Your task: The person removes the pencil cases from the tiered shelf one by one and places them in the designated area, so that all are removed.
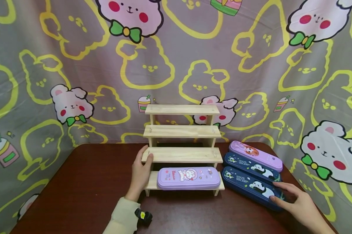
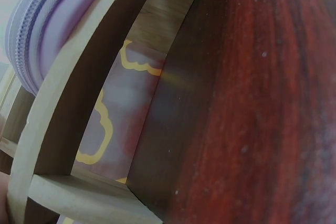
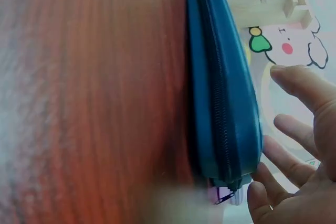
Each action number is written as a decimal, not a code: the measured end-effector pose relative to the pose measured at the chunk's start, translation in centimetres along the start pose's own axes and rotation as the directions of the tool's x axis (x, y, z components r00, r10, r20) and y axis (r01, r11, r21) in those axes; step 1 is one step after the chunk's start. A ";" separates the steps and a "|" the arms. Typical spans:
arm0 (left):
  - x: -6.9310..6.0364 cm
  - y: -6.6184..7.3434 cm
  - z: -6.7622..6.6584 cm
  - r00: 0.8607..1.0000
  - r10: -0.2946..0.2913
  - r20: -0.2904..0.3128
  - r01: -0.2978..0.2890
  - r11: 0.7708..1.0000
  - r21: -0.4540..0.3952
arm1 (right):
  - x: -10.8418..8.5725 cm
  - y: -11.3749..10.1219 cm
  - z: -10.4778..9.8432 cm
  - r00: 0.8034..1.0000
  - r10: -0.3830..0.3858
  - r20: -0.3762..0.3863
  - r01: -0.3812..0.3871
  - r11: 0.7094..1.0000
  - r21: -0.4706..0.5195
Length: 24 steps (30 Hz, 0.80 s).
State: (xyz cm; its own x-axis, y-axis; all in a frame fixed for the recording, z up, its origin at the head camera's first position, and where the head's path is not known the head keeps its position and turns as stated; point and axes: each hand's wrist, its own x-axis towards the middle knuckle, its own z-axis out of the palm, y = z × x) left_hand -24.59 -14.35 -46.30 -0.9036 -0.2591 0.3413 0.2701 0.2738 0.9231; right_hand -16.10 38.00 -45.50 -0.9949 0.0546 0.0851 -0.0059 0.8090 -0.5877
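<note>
A stepped wooden display stand with several tiers is on the table in the head view. My left hand grips the left end of its second-lowest tier. On the lowest tier lies a purple pencil case with a cartoon print; its zipper side shows in the left wrist view. To the right, my right hand is at the right end of the nearest dark blue panda pencil case, fingers spread. In the right wrist view, the thumb stands off the case; fingertip contact is hard to tell.
Behind the nearest blue case lie a second blue panda case and a light purple case with a girl print. A patterned curtain hangs behind the dark red wooden table. A black wrist strap sits on the left sleeve.
</note>
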 end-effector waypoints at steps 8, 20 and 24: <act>0.0 0.0 0.0 1.000 0.002 -0.002 -0.002 1.000 0.004 | -0.3 -1.5 0.4 0.992 -0.073 -0.100 0.077 0.996 0.034; 0.0 0.1 0.0 1.000 0.003 -0.005 -0.003 1.000 0.001 | -0.1 -4.4 1.9 0.960 -0.262 -0.098 0.273 0.953 0.129; 0.0 0.1 0.0 1.000 -0.001 -0.007 0.001 1.000 0.000 | 0.2 -5.3 2.5 0.953 -0.299 -0.053 0.303 0.938 0.166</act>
State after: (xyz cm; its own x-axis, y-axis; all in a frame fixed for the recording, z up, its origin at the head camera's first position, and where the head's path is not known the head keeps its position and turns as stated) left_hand -24.57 -14.31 -46.18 -0.9015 -0.2657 0.3415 0.2694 0.2731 0.9235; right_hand -16.52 32.24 -44.39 -0.9409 -0.1583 0.2996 -0.3241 0.6783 -0.6594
